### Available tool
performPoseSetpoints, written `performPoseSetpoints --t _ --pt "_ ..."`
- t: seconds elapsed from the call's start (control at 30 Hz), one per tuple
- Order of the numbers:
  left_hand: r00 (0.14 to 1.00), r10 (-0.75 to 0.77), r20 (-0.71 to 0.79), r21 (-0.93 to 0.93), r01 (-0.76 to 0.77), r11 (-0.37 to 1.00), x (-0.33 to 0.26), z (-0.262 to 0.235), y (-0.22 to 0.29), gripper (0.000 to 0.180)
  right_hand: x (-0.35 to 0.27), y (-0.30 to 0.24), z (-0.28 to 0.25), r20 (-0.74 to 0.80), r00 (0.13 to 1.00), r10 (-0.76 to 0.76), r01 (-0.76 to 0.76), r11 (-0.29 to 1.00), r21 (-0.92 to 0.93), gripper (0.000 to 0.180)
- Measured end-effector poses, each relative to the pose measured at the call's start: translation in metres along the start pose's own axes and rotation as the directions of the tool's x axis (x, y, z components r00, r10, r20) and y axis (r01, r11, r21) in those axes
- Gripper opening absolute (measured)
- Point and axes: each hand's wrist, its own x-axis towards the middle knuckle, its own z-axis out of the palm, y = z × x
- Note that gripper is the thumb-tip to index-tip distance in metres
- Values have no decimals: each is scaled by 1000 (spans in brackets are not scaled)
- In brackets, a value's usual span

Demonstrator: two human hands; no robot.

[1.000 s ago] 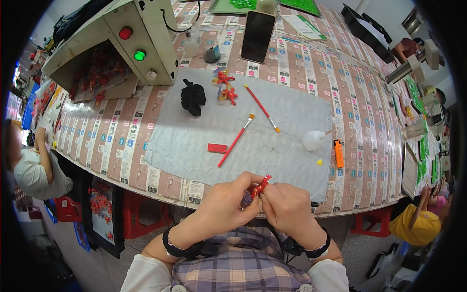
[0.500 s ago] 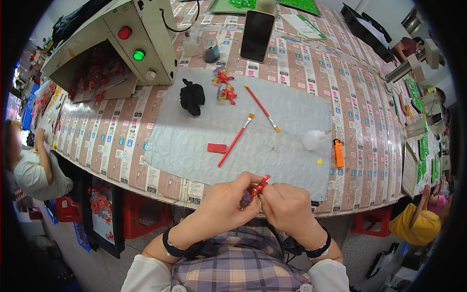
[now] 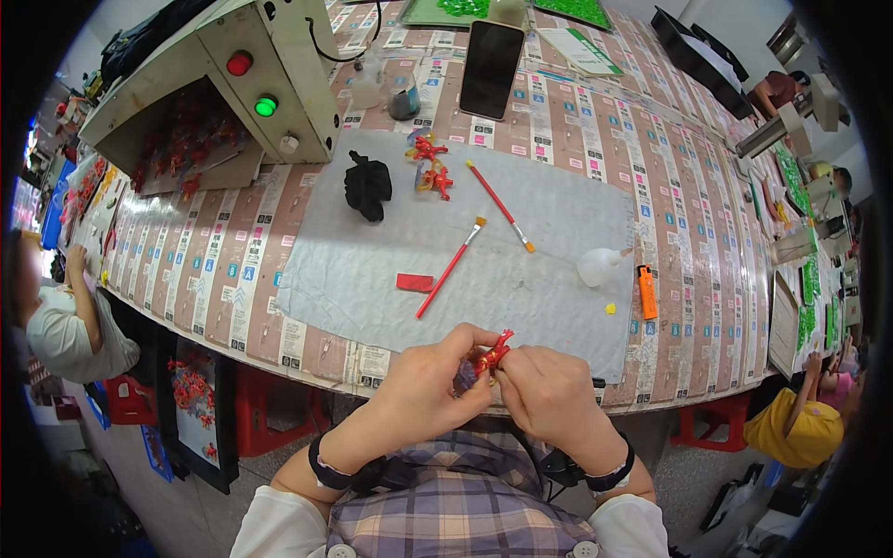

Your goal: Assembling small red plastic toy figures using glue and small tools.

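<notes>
Probably light, stiff, best held mid-body, the lower-centre red figurine (image 3: pixel 493 355) sits pinched by the left hand (image 3: pixel 423 389), the right hand (image 3: pixel 551 389) bunched.

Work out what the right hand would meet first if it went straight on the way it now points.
Most likely the red figure, held in the left hand just ahead of the right hand. Depth is unclear, so they may already touch.

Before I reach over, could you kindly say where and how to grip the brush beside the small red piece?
Probably the near half of the red handle, from the right: the brush lies flat on the grey cloth, its bristles point away from you, and the red piece sits close on the left.
</notes>
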Motion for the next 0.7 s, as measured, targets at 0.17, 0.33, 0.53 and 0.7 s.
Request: performPoseSetpoints --t 0.17,0.33,0.53,0.7 --pt "1000 3 -5 20 -3 1000 0 1 0 35 0 0 0 12 1000 -2 2 1000 -13 15" --pt "1000 -2 5 36 2 999 -1 2 0 35 -1 -1 -2 28 1000 -5 5 1000 -24 15" --pt "1000 13 3 48 -13 999 0 3 0 35 -1 -1 -2 36 999 14 -14 1000 -11 16" --pt "1000 13 0 53 -13 999 0 3 0 34 -1 -1 -2 37 999 16 -17 1000 11 15"
